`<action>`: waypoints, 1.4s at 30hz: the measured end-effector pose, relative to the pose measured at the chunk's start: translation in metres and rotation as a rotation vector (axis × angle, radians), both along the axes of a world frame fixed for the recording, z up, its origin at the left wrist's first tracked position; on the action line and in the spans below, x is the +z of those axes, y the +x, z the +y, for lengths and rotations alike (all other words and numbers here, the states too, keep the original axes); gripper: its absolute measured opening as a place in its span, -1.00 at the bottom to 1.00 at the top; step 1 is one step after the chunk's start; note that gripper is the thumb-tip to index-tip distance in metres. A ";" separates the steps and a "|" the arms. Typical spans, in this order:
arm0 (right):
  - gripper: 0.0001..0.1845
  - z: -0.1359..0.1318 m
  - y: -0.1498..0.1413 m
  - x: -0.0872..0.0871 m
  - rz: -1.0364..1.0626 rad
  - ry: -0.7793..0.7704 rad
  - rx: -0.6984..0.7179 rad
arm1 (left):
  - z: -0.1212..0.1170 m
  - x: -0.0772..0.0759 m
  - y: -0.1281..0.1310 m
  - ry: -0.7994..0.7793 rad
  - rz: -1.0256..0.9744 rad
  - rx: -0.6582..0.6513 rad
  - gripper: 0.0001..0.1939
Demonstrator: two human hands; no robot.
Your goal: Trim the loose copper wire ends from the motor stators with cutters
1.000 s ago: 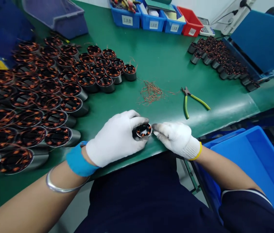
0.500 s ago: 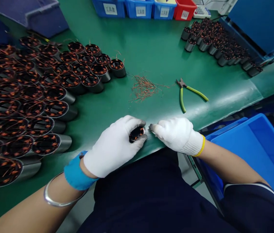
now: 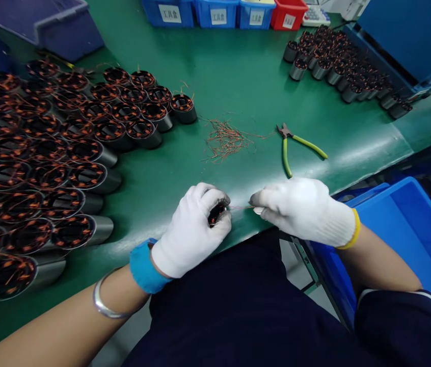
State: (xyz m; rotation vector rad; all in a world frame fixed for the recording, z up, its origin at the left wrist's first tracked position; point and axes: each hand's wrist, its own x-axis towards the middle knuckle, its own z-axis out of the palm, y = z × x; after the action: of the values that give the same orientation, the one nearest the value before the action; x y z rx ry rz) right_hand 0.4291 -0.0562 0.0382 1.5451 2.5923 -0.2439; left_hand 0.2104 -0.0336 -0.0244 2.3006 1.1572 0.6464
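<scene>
My left hand [image 3: 194,229], in a white glove with darkened fingertips, is wrapped round a small motor stator [image 3: 217,211] with copper windings. Most of the stator is hidden by the fingers. Thin wires [image 3: 240,207] run from it, stretched straight, across to my right hand [image 3: 301,211]. That hand, gloved in white with a yellow cuff edge, pinches their far ends between thumb and fingers. Beyond the hands lies a pair of diagonal cutters [image 3: 285,133] with green handles, jaws pointing away. To its left is a loose heap of copper wire scraps [image 3: 225,140].
Many stators [image 3: 110,130] stand in rows on the green table [image 3: 223,81] at left; smaller ones [image 3: 322,69] cluster at back right beside a blue machine [image 3: 410,41]. Blue bins [image 3: 218,12], a red bin [image 3: 289,14] and a purple bin [image 3: 70,30] line the back. A blue crate [image 3: 410,244] sits at right.
My right hand has moved right, away from the stator, drawing the wires out straight. My left hand still grips the stator, now turned so less of it shows. The view has shifted somewhat.
</scene>
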 end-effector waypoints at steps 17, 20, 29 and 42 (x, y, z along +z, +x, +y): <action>-0.78 0.064 -0.020 -0.031 0.618 -0.999 -0.086 | 0.000 -0.018 0.004 0.311 -0.022 -0.029 -0.93; -0.83 0.057 -0.013 -0.032 0.713 -0.976 -0.158 | 0.000 -0.017 0.004 0.317 -0.011 -0.030 -0.93; -0.65 0.054 0.021 -0.029 1.059 -0.674 -0.305 | 0.000 -0.018 0.003 0.339 -0.010 -0.037 -0.91; -0.79 0.060 -0.028 -0.044 0.875 -1.205 -0.371 | -0.003 -0.015 0.004 0.357 0.041 -0.007 -0.94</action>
State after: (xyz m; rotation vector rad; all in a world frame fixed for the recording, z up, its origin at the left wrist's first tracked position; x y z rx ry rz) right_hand 0.4008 0.0038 -0.0058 1.4360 1.6324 -2.3594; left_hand 0.2145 -0.0364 -0.0399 2.6217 1.1252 0.8655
